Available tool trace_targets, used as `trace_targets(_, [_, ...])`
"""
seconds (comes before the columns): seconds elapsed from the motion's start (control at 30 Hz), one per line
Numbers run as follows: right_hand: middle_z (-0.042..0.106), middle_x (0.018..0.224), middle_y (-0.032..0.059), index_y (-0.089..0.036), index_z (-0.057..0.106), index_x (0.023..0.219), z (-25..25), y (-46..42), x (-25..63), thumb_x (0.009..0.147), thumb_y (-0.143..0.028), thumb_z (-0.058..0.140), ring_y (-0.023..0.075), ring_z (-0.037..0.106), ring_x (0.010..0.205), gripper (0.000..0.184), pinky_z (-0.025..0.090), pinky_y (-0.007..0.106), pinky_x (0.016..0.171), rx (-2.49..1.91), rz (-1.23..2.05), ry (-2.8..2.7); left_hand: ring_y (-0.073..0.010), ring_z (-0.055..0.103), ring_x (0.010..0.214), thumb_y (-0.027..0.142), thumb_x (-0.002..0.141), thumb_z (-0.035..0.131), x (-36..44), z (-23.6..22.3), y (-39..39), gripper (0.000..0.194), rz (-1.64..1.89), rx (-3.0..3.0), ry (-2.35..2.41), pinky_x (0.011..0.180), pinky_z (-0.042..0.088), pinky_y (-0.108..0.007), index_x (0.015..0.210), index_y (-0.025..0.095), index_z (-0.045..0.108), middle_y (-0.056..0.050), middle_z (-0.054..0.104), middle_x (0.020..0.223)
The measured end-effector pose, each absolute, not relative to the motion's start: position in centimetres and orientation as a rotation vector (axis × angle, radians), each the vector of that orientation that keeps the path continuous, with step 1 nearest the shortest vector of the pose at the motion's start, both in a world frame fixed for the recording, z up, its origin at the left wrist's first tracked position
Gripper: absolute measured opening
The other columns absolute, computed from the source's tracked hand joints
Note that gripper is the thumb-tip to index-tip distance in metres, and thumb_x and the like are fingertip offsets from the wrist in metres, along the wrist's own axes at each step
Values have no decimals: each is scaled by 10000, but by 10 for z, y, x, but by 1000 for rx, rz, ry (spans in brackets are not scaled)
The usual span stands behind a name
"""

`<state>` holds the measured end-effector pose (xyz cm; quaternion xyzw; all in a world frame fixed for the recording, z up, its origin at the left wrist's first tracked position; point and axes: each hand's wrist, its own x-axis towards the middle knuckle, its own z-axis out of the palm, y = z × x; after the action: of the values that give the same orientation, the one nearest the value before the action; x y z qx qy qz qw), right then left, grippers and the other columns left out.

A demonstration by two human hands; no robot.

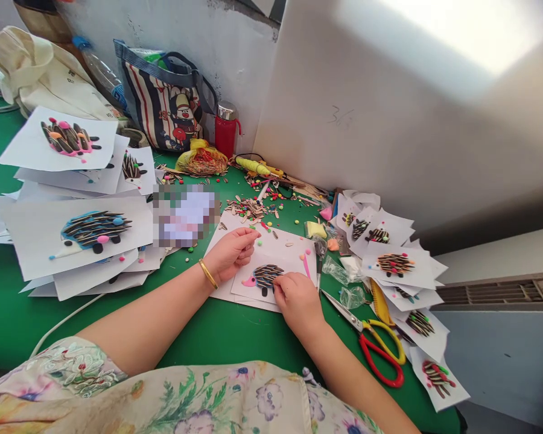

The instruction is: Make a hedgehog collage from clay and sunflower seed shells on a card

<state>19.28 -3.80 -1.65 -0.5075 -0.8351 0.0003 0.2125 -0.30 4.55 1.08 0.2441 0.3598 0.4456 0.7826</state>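
A white card with a seed hedgehog (268,276) lies in front of me; the hedgehog has a pink snout, dark striped seeds on its back and black feet. My right hand (300,305) rests on the card's right side, its fingers pinched together at the hedgehog's rear; anything between them is hidden. Above the card's upper left, my left hand (231,254), with a gold bangle on its wrist, is closed in a pinch. Whatever its fingertips may hold is too small to make out. Beneath the card are white sheets (221,241) with small coloured balls and a pink strip.
Stacks of finished-looking hedgehog cards stand at left (31,241) and right (428,277). Scissors (364,328) with red and yellow handles lie right of my hand. Loose sunflower seeds (247,209), clay packets (315,229), a red flask (226,132) and a striped bag (149,99) sit farther back.
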Motion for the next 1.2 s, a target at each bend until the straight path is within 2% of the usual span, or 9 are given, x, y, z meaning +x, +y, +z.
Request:
trace_targets(0.17, [671, 762, 60, -179, 689, 854, -17, -37, 192, 886, -135, 564, 210, 599, 760, 137, 454, 337, 725, -1405, -31, -2329, -10, 285, 371, 255, 878, 653, -4, 9, 46, 131, 948, 349, 703, 322, 190, -112, 863, 135, 603, 79, 372, 577])
trace_targets(0.3, [684, 801, 62, -187, 708, 905, -12, -40, 195, 900, -158, 570, 207, 606, 777, 142, 457, 336, 729, -1393, -1, -2309, -31, 426, 431, 302, 977, 502, -7, 9, 48, 252, 908, 127, 570, 352, 331, -113, 880, 101, 619, 34, 450, 622])
trace_targets(0.4, [686, 834, 64, -194, 713, 939, -4, -42, 199, 915, -184, 556, 204, 605, 796, 159, 464, 341, 743, -1376, 37, -2255, -87, 599, 589, 322, 1006, 436, -8, 10, 48, 317, 898, 21, 514, 523, 528, -171, 918, 93, 637, -36, 569, 698])
trace_targets(0.47, [683, 847, 68, -191, 709, 948, 4, -41, 199, 924, -188, 542, 203, 603, 810, 168, 468, 347, 760, -1364, 49, -2209, -136, 672, 719, 320, 1014, 409, -8, 10, 47, 338, 912, -16, 511, 672, 594, -246, 958, 88, 647, -86, 634, 765])
trace_targets(0.57, [675, 855, 68, -193, 705, 950, 15, -32, 195, 933, -197, 536, 200, 602, 821, 170, 465, 354, 789, -1333, 57, -2188, -207, 707, 910, 331, 1019, 388, -6, 10, 46, 367, 931, -16, 502, 823, 601, -345, 1017, 73, 650, -158, 693, 904])
trace_targets(0.7, [662, 857, 68, -202, 708, 966, 28, -8, 182, 945, -203, 516, 209, 587, 847, 193, 455, 358, 797, -1321, 18, -2221, -275, 659, 1108, 365, 1022, 371, -5, 9, 45, 421, 933, 6, 450, 919, 567, -401, 1090, 44, 635, -214, 686, 1091])
trace_targets(0.83, [654, 905, 72, -210, 705, 1081, 32, 19, 167, 922, -194, 553, 221, 566, 859, 221, 449, 360, 784, -1362, -45, -2269, -260, 681, 1043, 380, 1029, 337, -5, 8, 44, 469, 889, 67, 409, 910, 561, -376, 1155, 29, 622, -214, 683, 1109])
trace_targets(1.03, [666, 876, 46, -238, 745, 895, 29, 36, 158, 893, -191, 617, 215, 582, 863, 136, 451, 331, 767, -1377, 77, -2245, -222, 706, 900, 393, 1029, 331, -5, 7, 44, 496, 860, 96, 395, 896, 559, -370, 1215, 19, 596, -193, 711, 984])
trace_targets(1.2, [698, 883, 34, -210, 697, 948, 27, 19, 183, 919, -197, 551, 183, 618, 829, 149, 472, 314, 782, -1358, 296, -2083, -291, 639, 1156, 408, 1025, 346, -7, 6, 46, 496, 880, 85, 451, 970, 525, -405, 1272, 35, 559, -232, 661, 1202])
